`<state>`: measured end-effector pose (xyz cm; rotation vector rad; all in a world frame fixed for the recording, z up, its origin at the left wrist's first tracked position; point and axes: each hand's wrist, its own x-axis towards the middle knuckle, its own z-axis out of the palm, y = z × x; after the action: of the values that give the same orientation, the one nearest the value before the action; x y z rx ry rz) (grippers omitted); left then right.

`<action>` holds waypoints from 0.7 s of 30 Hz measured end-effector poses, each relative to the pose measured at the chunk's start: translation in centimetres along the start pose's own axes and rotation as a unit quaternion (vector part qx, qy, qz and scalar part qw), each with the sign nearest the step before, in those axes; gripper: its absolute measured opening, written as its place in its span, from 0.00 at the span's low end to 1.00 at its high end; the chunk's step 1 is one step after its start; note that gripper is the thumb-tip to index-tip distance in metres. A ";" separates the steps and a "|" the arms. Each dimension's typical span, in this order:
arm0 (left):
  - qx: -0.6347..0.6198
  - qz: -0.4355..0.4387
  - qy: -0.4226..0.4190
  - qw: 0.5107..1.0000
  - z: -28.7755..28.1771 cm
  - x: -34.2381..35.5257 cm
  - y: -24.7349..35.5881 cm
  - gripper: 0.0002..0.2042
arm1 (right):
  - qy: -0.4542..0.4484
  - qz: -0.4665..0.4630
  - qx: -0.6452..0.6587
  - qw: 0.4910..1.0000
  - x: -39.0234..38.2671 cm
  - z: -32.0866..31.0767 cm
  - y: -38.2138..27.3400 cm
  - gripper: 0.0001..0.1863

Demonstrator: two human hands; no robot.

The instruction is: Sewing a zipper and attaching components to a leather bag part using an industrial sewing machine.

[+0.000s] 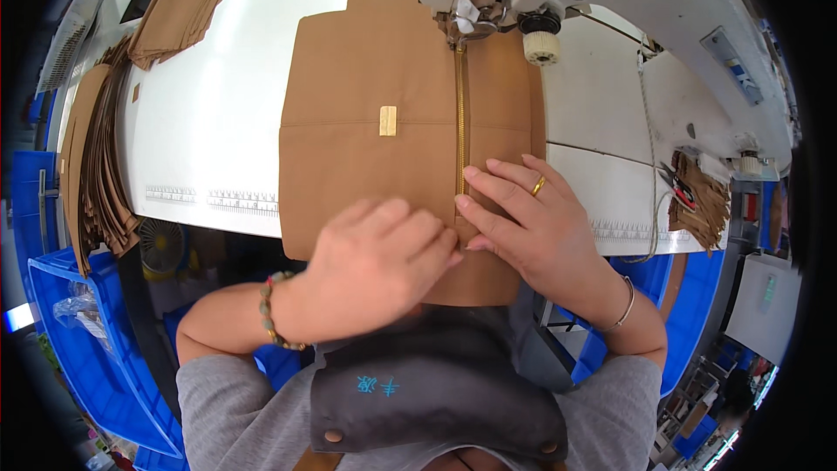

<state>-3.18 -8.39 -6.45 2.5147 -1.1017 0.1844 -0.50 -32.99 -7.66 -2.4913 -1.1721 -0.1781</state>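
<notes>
Well out to the left of the left hand, a blue bin [122, 358] stands below a hanging stack of brown pieces [96, 166]. A second brown stack [187, 4] lies up and to the left of that hand, on the white table [209, 105]. Nearer to the hand, a printed ruler scale [244, 201] runs along the table's front edge.

The left forearm, with a beaded bracelet [267, 307] at the wrist, slants inward and up. The left hand [379, 257] is slightly blurred, its back up and knuckles bent, with the fingers curled in toward the right hand. Its fingertips come to the lower part of the seam; whether they pinch anything there cannot be told.

The brown fabric panel [349, 70] lies flat under both hands and spreads beyond them, with a small gold-coloured tab [388, 120] above the left hand. A gold-toothed zipper [461, 113] runs from between the hands straight up to the sewing machine [475, 17].

The right hand [532, 218] rests palm down on the panel, fingers extended and slightly parted, tips at the zipper's right side, thumb pointing toward the left hand. It wears a gold ring [539, 185]; a bangle [628, 303] circles its wrist, and the forearm angles down and outward. Right of this hand, red-handled snips [682, 199] lie against brown scraps [704, 214].
</notes>
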 end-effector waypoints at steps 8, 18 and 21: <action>0.076 -0.015 0.032 0.996 0.2 6.5 -6.4 0.34 | -0.014 -0.018 -0.006 1.000 0.3 -0.4 0.1 0.23; 0.076 -0.019 -0.027 0.997 0.6 6.4 -7.0 0.41 | 0.008 0.027 0.026 0.999 5.6 -0.4 6.9 0.31; 0.062 -0.036 -0.022 0.997 0.6 6.3 -7.0 0.43 | 0.022 -0.003 0.003 1.000 6.2 0.2 7.2 0.37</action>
<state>6.20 -8.56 -7.35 2.6763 -1.0428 0.1838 8.97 -32.70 -8.22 -2.4667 -1.1623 -0.2289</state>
